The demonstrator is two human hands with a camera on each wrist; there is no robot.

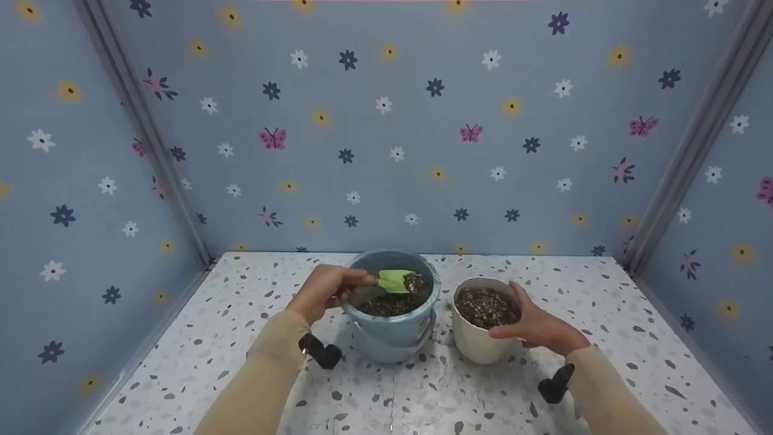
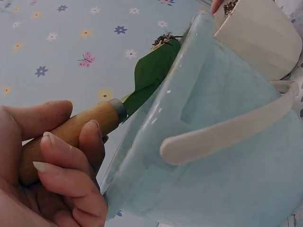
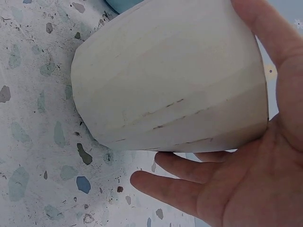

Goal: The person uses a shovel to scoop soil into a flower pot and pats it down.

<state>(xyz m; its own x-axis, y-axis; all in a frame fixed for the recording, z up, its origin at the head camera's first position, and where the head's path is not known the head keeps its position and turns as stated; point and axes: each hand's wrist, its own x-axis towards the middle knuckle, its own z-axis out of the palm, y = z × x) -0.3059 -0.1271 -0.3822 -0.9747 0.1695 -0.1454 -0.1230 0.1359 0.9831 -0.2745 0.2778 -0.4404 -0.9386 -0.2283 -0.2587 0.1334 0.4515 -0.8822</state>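
My left hand (image 1: 326,294) grips the wooden handle (image 2: 80,132) of a small garden trowel (image 1: 392,281) with a green blade. Dark, speckled soil (image 1: 414,282) sits at the blade's tip, over the mouth of a light blue bucket (image 1: 386,341). More soil lies inside this bucket. To its right stands a white faceted flowerpot (image 1: 474,341), filled with soil (image 1: 486,307) to a little below the rim. My right hand (image 1: 540,326) holds that pot from its right side, thumb at the near rim and a finger at the far rim.
The bucket's white handle (image 2: 227,135) hangs down on its outer side. Both containers stand on a white speckled tabletop (image 1: 392,399). Blue flower-patterned panels (image 1: 392,181) enclose the table at the back and both sides.
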